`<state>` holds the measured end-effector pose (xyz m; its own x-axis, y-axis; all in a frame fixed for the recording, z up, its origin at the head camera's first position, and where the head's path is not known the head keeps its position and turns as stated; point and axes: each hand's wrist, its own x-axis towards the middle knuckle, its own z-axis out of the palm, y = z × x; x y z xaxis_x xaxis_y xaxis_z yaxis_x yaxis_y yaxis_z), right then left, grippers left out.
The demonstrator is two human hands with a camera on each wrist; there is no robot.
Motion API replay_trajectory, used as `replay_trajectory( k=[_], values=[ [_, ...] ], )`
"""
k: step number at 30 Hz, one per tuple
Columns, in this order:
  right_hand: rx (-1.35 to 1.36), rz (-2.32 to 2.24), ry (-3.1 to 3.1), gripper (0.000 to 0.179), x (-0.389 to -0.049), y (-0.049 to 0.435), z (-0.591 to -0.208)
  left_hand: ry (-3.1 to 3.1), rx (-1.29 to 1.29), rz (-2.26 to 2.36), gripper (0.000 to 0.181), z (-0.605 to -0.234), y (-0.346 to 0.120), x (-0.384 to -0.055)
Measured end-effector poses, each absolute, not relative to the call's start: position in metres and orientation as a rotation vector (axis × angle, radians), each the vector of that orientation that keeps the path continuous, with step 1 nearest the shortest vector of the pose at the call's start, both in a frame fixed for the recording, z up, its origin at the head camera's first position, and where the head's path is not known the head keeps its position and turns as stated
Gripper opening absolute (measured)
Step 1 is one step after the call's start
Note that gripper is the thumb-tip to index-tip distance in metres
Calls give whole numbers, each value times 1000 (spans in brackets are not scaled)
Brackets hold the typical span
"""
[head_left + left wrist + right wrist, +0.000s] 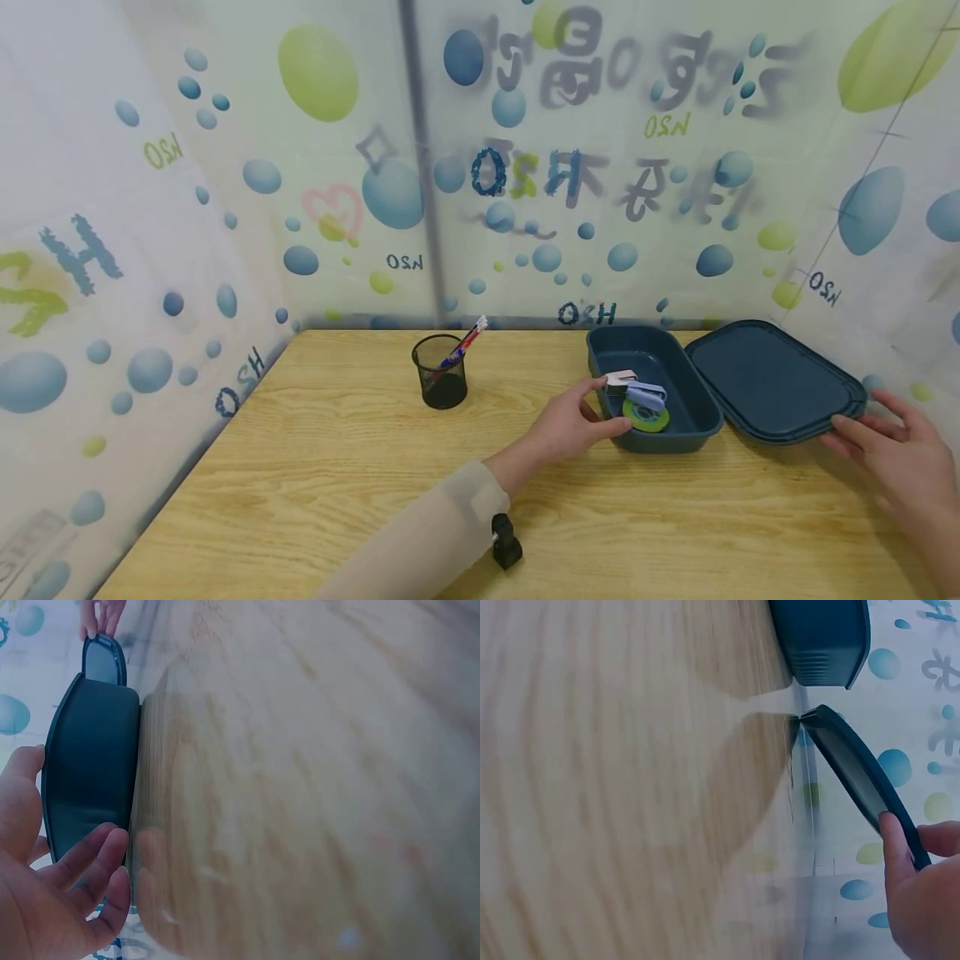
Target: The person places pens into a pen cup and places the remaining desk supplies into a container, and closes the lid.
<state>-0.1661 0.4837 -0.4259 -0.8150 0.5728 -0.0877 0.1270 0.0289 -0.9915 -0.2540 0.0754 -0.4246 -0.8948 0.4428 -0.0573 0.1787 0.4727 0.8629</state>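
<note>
A dark blue-green plastic box [678, 367] stands on the table. Inside lie a small light-blue stapler [647, 396], a pale pinkish-white object [621, 381] and a green roll of tape [645, 417]. At the box's left side, my left hand [566, 425] holds the wall, its thumb and forefinger spread along the rim. The matching lid [776, 379] is to the right of the box. My right hand [896, 454] pinches the lid's right corner between thumb and fingers. In the right wrist view the lid [859, 776] tilts, its far end low by the table and the held end raised.
Left of the box stands a black mesh pen cup [442, 383] with a few pens [468, 340] in it. Behind and at both sides, a patterned curtain [360, 275] meets the edges of the wooden table [337, 467].
</note>
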Motion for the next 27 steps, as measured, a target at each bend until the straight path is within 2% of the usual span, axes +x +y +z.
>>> replay_trajectory(
  k=[2, 12, 20, 27],
  values=[
    [-735, 1866, -1954, 85, -166, 481, -424, 2450, 532, 1387, 79, -425, 75, -254],
    [-739, 1834, -1964, 81, -167, 477, -425, 2447, 552, 1389, 77, -425, 75, -255],
    [-573, 1955, -1821, 89, -163, 474, -423, 2456, 538, 1385, 79, -426, 75, -254],
    [-491, 1832, -1916, 90, -159, 463, -416, 2437, 549, 1399, 78, -426, 76, -255]
  ],
)
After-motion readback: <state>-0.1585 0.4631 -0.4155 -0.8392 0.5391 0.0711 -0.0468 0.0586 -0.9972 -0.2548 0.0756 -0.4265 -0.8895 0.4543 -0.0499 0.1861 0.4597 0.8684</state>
